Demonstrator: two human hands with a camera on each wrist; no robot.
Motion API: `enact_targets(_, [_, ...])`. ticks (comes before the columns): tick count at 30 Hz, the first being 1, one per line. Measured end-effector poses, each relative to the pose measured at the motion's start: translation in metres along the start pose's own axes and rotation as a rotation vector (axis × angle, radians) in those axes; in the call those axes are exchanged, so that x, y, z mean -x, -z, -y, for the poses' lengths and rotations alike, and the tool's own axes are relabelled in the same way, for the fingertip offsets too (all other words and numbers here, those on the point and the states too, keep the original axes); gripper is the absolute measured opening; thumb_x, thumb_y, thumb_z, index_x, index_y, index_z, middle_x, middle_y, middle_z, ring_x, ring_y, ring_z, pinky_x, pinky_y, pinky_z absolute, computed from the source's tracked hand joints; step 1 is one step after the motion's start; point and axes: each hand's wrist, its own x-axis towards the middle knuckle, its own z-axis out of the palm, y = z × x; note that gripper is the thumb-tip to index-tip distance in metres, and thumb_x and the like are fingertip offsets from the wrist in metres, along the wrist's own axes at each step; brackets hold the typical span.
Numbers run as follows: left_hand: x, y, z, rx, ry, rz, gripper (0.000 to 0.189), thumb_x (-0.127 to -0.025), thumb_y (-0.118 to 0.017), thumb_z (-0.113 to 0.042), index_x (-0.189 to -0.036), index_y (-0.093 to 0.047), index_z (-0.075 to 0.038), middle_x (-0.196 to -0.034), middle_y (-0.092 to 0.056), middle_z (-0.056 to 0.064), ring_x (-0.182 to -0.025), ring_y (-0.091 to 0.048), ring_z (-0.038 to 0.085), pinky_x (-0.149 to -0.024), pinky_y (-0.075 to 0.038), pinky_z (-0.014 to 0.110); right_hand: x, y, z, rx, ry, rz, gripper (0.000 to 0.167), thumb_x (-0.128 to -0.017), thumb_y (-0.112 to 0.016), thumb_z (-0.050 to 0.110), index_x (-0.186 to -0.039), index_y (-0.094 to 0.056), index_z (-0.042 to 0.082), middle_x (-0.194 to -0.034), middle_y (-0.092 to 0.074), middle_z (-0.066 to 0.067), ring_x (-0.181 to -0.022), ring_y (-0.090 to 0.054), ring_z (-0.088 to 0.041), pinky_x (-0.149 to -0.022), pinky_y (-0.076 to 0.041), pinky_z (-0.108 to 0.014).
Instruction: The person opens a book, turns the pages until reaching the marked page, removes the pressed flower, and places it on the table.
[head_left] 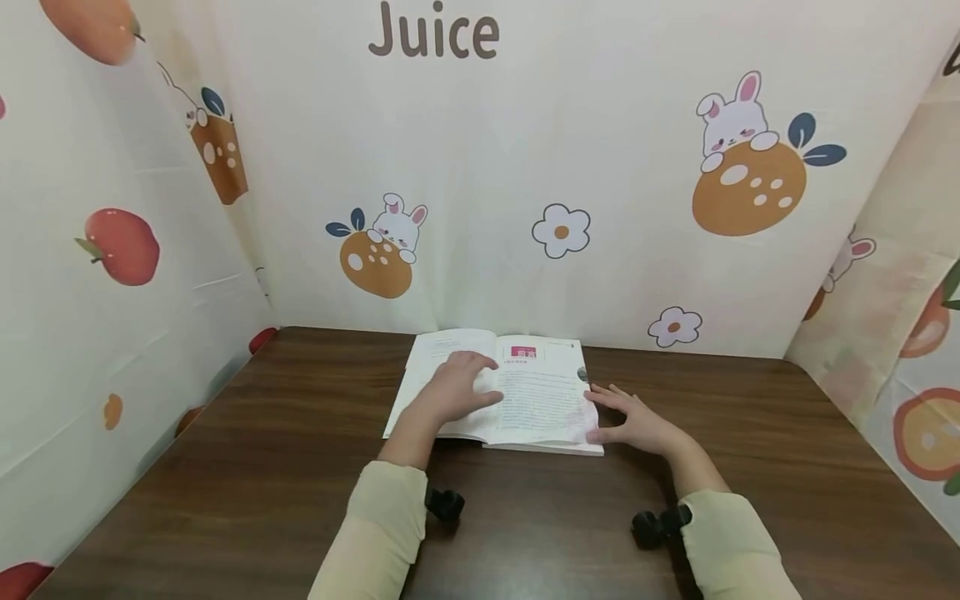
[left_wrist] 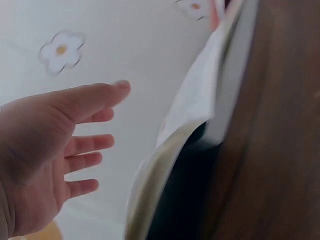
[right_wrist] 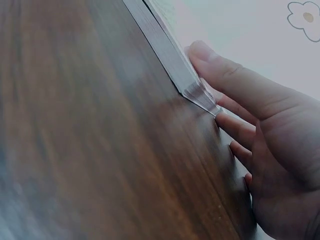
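A part-spread right hand [head_left: 636, 423] touched the right side of an open white paper book [head_left: 538, 404], seemingly steadying it; the loose, empty left hand [head_left: 454, 390] hovered above it.

In the head view, soft, even light fell on the printed cloth backdrop [head_left: 480, 150], and a faint sheen lay on the wooden tabletop [head_left: 517, 550] at bottom centre; the body text of the open book [head_left: 540, 404] was too soft to read. The left-wrist view was dimmer, with blurred pages right of centre. In the right-wrist view, brightness washed out the upper right, while the lower left blurred.
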Motion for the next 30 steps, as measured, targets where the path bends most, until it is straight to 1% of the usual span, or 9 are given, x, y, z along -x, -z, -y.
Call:
enact_targets(4, [-0.004,-0.013,-0.02,-0.108,-0.084,-0.042,0.057,-0.079,-0.066,-0.052,-0.125,-0.055,-0.018,-0.132,-0.046,0.004,-0.127,-0.034,0.023,-0.102,-0.029,0.044,-0.003,0.003,0.003,0.007,-0.014,-0.026,0.071,-0.078,-0.071,0.042,-0.137,-0.046,0.011,-0.147,-0.029,-0.016,-0.137,-0.007,-0.042,-0.102,0.001,-0.063])
enact_targets(8, [-0.006,-0.029,-0.042,-0.3,-0.16,-0.082,0.078,-0.07,-0.063,-0.068,-0.135,-0.046,-0.027,-0.144,-0.032,0.004,-0.136,-0.02,0.025,-0.105,-0.015,0.055,-0.005,0.003,0.007,0.013,-0.042,-0.037,0.068,-0.08,-0.066,0.046,-0.136,-0.048,0.011,-0.146,-0.031,-0.016,-0.137,-0.008,-0.041,-0.101,-0.002,-0.066])
enact_targets(10, [-0.006,-0.036,-0.05,-0.388,-0.191,-0.09,0.084,-0.069,-0.059,-0.073,-0.14,-0.039,-0.031,-0.15,-0.022,0.003,-0.139,-0.009,0.025,-0.105,-0.006,0.06,-0.006,0.003,0.008,0.012,-0.054,-0.039,0.067,-0.081,-0.065,0.047,-0.136,-0.048,0.011,-0.146,-0.031,-0.015,-0.137,-0.008,-0.041,-0.1,-0.002,-0.067])
enact_targets(13, [-0.006,-0.046,-0.059,-0.453,-0.226,-0.09,0.075,-0.075,-0.057,-0.069,-0.139,-0.04,-0.034,-0.153,-0.017,0.001,-0.14,-0.002,0.024,-0.104,-0.002,0.061,-0.005,0.002,0.009,0.0,-0.06,-0.037,0.067,-0.082,-0.064,0.047,-0.136,-0.048,0.01,-0.146,-0.031,-0.015,-0.137,-0.008,-0.041,-0.099,-0.002,-0.069])
enact_targets(18, [-0.002,-0.055,-0.065,-0.473,-0.275,-0.13,0.043,-0.084,-0.061,-0.047,-0.125,-0.057,-0.035,-0.148,-0.03,-0.002,-0.14,-0.01,0.022,-0.106,-0.01,0.056,-0.001,-0.001,0.008,-0.015,-0.051,-0.018,0.068,-0.082,-0.063,0.046,-0.137,-0.046,0.01,-0.147,-0.03,-0.016,-0.137,-0.007,-0.042,-0.099,-0.001,-0.068])
enact_targets(23, [-0.002,-0.058,-0.066,-0.47,-0.309,-0.193,0.021,-0.084,-0.064,-0.037,-0.103,-0.071,-0.035,-0.143,-0.038,-0.004,-0.139,-0.014,0.021,-0.107,-0.013,0.052,0.002,-0.003,0.003,-0.019,-0.009,0.001,0.072,-0.082,-0.065,0.043,-0.14,-0.04,0.009,-0.147,-0.024,-0.022,-0.135,-0.006,-0.045,-0.099,0.0,-0.068])
enact_targets(25, [-0.002,-0.057,-0.066,-0.469,-0.311,-0.222,0.016,-0.084,-0.065,-0.035,-0.097,-0.073,-0.034,-0.143,-0.039,-0.004,-0.138,-0.016,0.021,-0.108,-0.013,0.052,0.003,-0.003,0.001,-0.023,0.0,0.006,0.075,-0.082,-0.065,0.042,-0.143,-0.035,0.01,-0.148,-0.021,-0.025,-0.135,-0.005,-0.047,-0.099,0.001,-0.068])
enact_targets(28, [-0.002,-0.051,-0.064,-0.462,-0.297,-0.282,0.019,-0.083,-0.064,-0.032,-0.101,-0.072,-0.033,-0.143,-0.038,-0.003,-0.138,-0.017,0.022,-0.108,-0.013,0.051,0.004,-0.001,0.001,-0.051,-0.008,0.012,0.081,-0.082,-0.066,0.041,-0.146,-0.026,0.012,-0.149,-0.016,-0.025,-0.135,-0.005,-0.047,-0.098,0.0,-0.069])
enact_targets(30, [-0.003,-0.044,-0.062,-0.443,-0.279,-0.345,0.022,-0.082,-0.064,-0.029,-0.103,-0.071,-0.03,-0.142,-0.04,-0.001,-0.137,-0.02,0.023,-0.107,-0.014,0.051,0.004,0.0,0.002,-0.066,-0.009,0.013,0.084,-0.082,-0.066,0.041,-0.147,-0.023,0.012,-0.15,-0.015,-0.022,-0.135,-0.005,-0.046,-0.099,0.001,-0.068])
